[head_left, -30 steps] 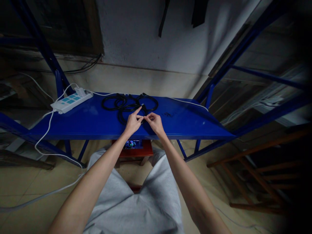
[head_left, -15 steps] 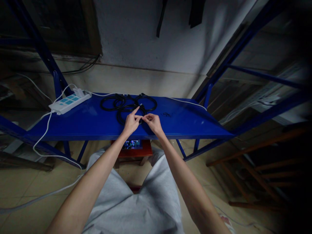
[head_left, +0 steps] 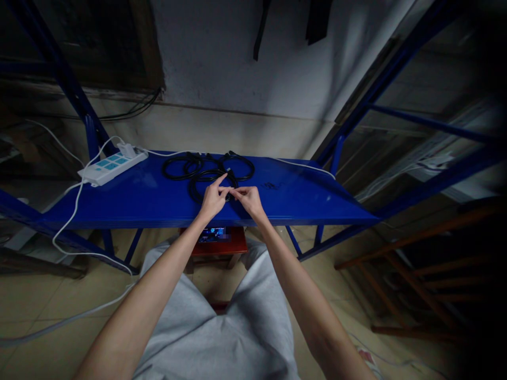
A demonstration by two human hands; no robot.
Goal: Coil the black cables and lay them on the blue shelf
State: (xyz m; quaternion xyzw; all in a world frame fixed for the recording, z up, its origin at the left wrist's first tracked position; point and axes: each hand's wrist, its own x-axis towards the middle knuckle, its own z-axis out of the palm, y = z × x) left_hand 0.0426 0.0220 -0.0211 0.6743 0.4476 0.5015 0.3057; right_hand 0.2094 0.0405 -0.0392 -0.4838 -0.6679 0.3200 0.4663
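Several coils of black cable [head_left: 206, 168] lie on a blue metal shelf [head_left: 150, 198] in front of me. My left hand [head_left: 213, 199] and my right hand [head_left: 249, 199] meet over the nearest coil, fingertips pinched together on the same stretch of cable. The left index finger points up toward a small cable plug [head_left: 229, 172]. What lies exactly between the fingertips is too small to tell.
A white power strip [head_left: 111, 165] with a white cord [head_left: 75, 211] sits on the shelf's left end. A thin white wire [head_left: 304, 165] runs along the back right. A red stool with a lit phone [head_left: 214, 235] stands under the shelf. Wooden frames [head_left: 415, 274] lie at right.
Both hands stay pinched on the cable at the same spot; only the view has drifted slightly.
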